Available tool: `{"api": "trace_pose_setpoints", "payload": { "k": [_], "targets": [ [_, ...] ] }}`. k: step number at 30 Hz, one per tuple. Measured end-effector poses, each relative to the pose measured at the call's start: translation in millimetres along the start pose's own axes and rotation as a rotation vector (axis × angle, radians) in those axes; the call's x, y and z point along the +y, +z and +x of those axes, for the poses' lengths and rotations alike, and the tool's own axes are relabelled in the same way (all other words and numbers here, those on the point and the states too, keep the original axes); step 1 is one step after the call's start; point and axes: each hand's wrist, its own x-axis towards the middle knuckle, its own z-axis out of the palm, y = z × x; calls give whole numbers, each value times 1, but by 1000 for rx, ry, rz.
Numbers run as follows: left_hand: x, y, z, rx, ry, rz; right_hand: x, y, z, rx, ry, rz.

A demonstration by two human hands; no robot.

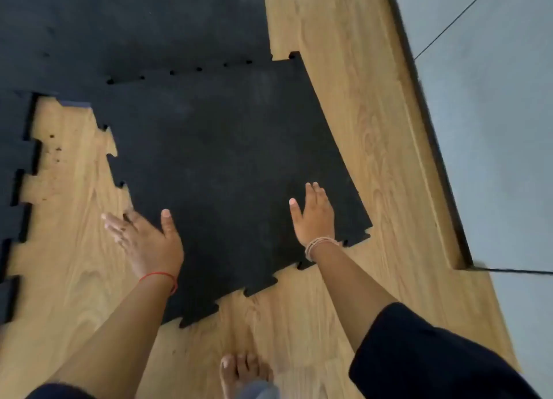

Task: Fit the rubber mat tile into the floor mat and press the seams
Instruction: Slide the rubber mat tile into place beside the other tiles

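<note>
Black rubber mat tile [227, 171] lies flat on wood floor [353, 129], far edge meeting floor mat [119, 24] along a toothed seam; left edge apart from mat, bare floor between. Right hand [314, 216] open, palm down on tile near its right corner. Left hand [146, 240] open, blurred, at tile's left edge. Bare foot [242, 371] below.

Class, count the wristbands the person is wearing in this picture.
2: a red string on the left wrist and a pale beaded band on the right wrist, over the tile's near edge.

Matt black rubber tile [221, 165] — speckled, dull — on smooth wood-grain floor [353, 99].
</note>
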Motion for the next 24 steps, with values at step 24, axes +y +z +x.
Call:
{"api": "trace_pose_setpoints", "payload": {
  "k": [24],
  "targets": [
    [-15, -16, 92, 178, -573, -198, 60, -15, 84, -30, 415, 871]
  ]
}}
